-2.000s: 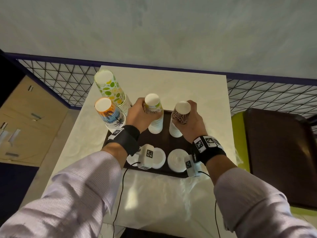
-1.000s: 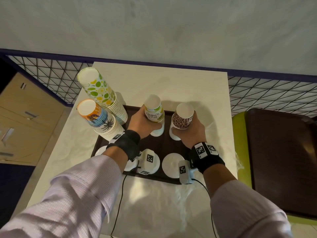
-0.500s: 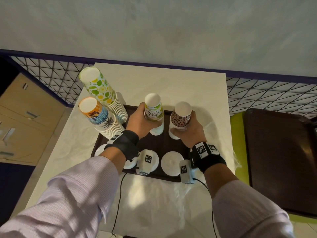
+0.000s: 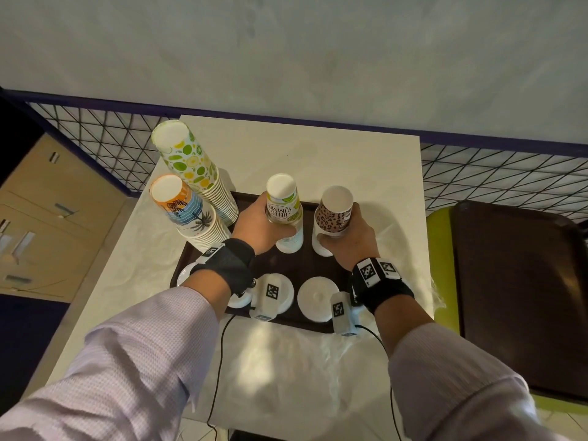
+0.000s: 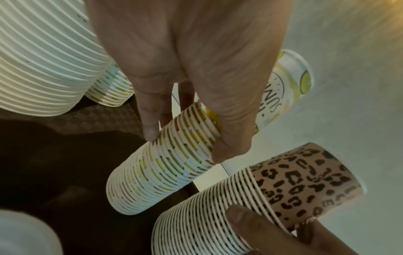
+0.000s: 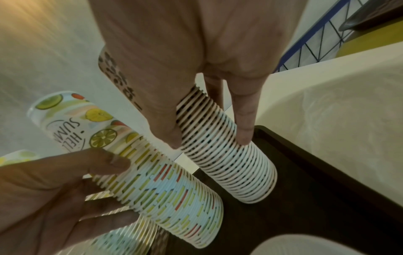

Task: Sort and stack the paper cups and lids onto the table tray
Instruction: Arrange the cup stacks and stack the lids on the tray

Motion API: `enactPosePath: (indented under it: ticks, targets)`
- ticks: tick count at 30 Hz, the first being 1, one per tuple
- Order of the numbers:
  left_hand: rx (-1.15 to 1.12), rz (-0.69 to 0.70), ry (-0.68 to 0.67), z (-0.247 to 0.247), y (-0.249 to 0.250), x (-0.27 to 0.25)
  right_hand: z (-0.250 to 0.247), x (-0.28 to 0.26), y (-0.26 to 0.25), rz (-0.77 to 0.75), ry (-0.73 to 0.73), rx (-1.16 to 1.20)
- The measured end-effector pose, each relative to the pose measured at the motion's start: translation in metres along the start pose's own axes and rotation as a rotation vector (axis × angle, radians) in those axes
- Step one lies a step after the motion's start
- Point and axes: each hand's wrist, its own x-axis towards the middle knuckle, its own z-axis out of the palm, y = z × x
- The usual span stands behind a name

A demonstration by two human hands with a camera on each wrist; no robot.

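Note:
On the dark brown tray [image 4: 286,265] stand several upside-down stacks of paper cups. My left hand [image 4: 257,229] grips the "Hello Summer" stack [image 4: 284,208] [image 5: 165,163] [image 6: 165,181] around its middle. My right hand [image 4: 348,238] grips the leopard-print stack [image 4: 334,214] [image 5: 261,195] [image 6: 229,160] beside it. Both stacks rest upright on the tray. A taller citrus-print stack [image 4: 194,167] and a palm-tree stack [image 4: 187,211] lean at the tray's left. White lids [image 4: 316,299] lie along the tray's near edge, partly hidden by my wrists.
The tray sits on a white table [image 4: 318,148] covered with plastic film. A wire mesh railing [image 4: 493,176] runs behind it. A second dark tray [image 4: 521,297] rests on a green surface to the right. Wooden drawers [image 4: 47,218] stand at the left.
Both hands keep hold of their stacks, which have stayed in place on the tray; only my head view has shifted slightly.

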Motion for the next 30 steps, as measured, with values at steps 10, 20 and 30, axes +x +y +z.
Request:
enactPosePath:
  ticks: [10, 20, 30]
  targets:
    - [0.012, 0.006, 0.012, 0.001, 0.003, -0.003, 0.007, -0.001, 0.001, 0.014, 0.028, -0.003]
    - [-0.073, -0.051, 0.03, -0.006, 0.004, -0.018, 0.001, -0.015, 0.005, 0.012, -0.016, 0.006]
    - [0.041, 0.193, 0.333, -0.066, 0.043, -0.117, -0.022, -0.074, -0.028, -0.346, 0.351, -0.042]
